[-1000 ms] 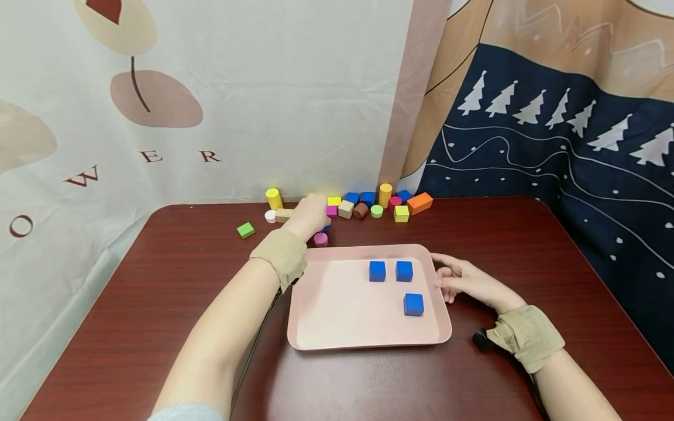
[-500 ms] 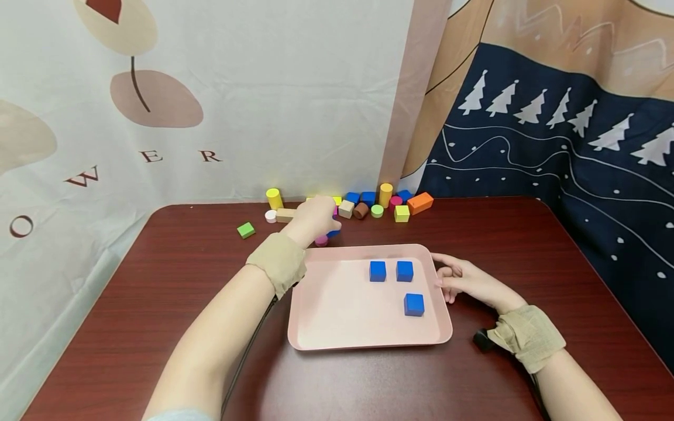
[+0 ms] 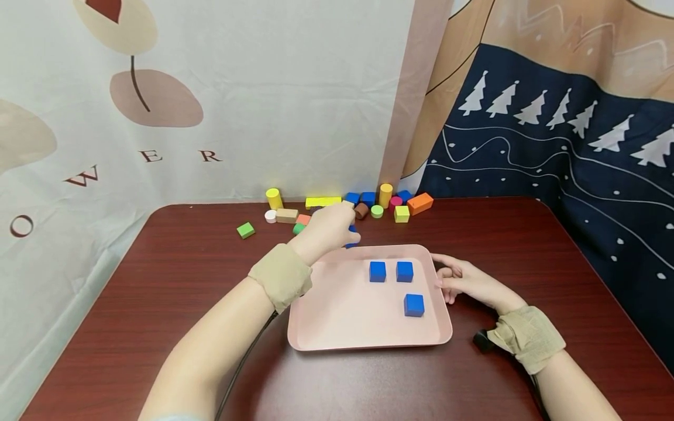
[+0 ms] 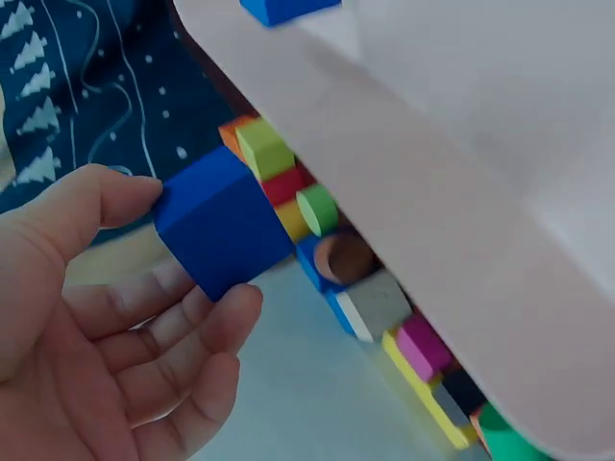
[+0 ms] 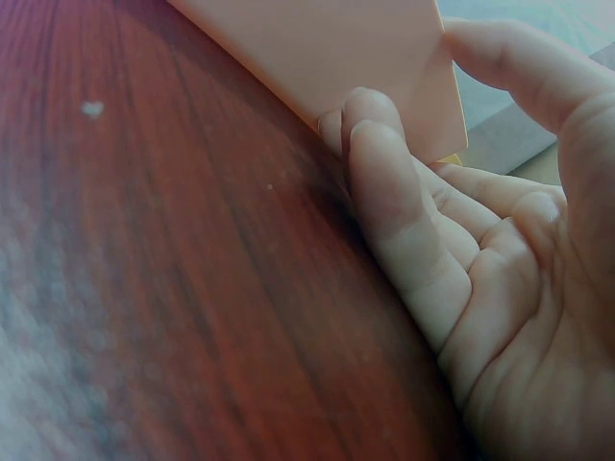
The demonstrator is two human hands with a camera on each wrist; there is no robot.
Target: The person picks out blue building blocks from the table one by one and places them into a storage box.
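My left hand (image 3: 327,231) is just beyond the tray's far rim and pinches a blue cube (image 4: 221,223) between thumb and fingertips. In the head view, most of that cube is hidden behind the hand. A pink rectangular tray (image 3: 347,318) lies on the table with three blue cubes on it: one at back centre (image 3: 377,272), one to its right (image 3: 404,272) and one nearer the front right (image 3: 413,305). At the tray's right side, my right hand (image 3: 467,285) holds the edge, with its thumb at the rim and curled fingers against the outer wall (image 5: 394,67).
A row of coloured blocks runs along the table's back edge: a yellow bar (image 3: 323,202), an orange block (image 3: 419,203), a brown cylinder (image 3: 361,211) and several others. A green block (image 3: 245,230) lies apart at left. Patterned cloths (image 3: 295,117) hang right behind the dark red table (image 3: 174,257).
My left hand has moved right and slightly towards me from among the blocks, carrying the blue cube to the tray's far rim. My right hand and the tray have stayed put.
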